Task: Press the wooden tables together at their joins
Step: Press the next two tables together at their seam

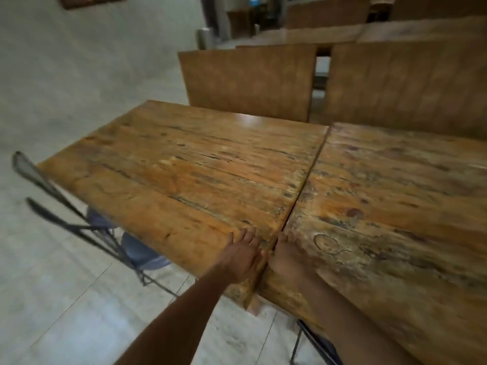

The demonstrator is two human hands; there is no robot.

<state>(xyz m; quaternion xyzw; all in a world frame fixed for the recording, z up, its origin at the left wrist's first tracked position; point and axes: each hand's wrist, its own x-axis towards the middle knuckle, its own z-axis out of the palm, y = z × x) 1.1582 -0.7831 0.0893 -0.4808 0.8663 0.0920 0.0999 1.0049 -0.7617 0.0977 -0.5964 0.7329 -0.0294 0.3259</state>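
Note:
Two worn wooden tables stand side by side: the left table (184,175) and the right table (395,206). A thin dark join (303,185) runs between them from the far edge to the near edge, with almost no gap. My left hand (243,255) lies flat on the near corner of the left table, fingers spread, right beside the join. On the other side of the join, my right hand (286,256) rests flat on the near corner of the right table. Neither hand holds anything. The picture is blurred.
A black metal folding chair (66,212) stands at the left table's near side, with a blue seat (139,248) under the tabletop. Another metal chair frame (311,343) shows at bottom. Two wooden bench backs (247,83) stand beyond the tables. Pale tiled floor (66,299) lies to the left.

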